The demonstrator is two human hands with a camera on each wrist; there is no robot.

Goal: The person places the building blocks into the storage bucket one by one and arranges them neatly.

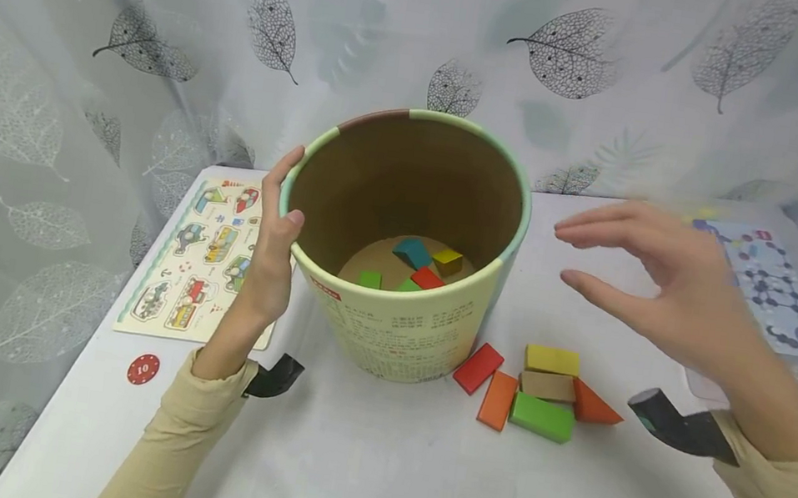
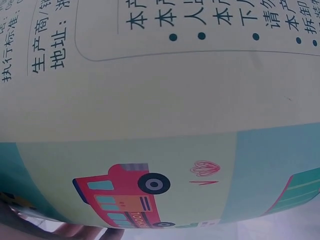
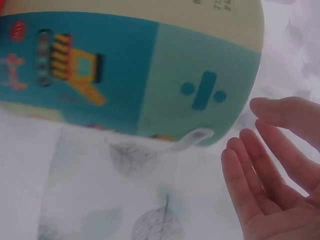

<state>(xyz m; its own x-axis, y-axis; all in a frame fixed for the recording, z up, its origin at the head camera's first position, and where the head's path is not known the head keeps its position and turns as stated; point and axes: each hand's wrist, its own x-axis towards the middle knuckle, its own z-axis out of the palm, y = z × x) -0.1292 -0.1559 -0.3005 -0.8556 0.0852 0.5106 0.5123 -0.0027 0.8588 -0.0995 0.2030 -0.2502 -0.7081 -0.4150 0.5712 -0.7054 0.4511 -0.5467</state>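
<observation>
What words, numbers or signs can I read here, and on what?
"10": red chip
"生产商": bucket
"地址": bucket
"执行标准": bucket
"本产", "人", "下", "请": bucket, cut off
"÷": bucket
Too small or blurred: other bucket print, red bus lettering, any on puzzle board or blue sheet.

Leaf-print curtain (image 1: 398, 22) behind white table (image 1: 377, 473)

Premises present as a curtained tabletop play area, home or otherwise undetermined, evidenced by translucent white leaf-printed fabric curtains (image 1: 365, 43) behind a pale yellow-green round bucket (image 1: 402, 338), a white-covered table (image 1: 378, 465) beneath it, a cream rectangular vehicle-picture board (image 1: 204, 257) left of it, and multicoloured wooden-looking blocks (image 1: 547, 385) at its front right.
</observation>
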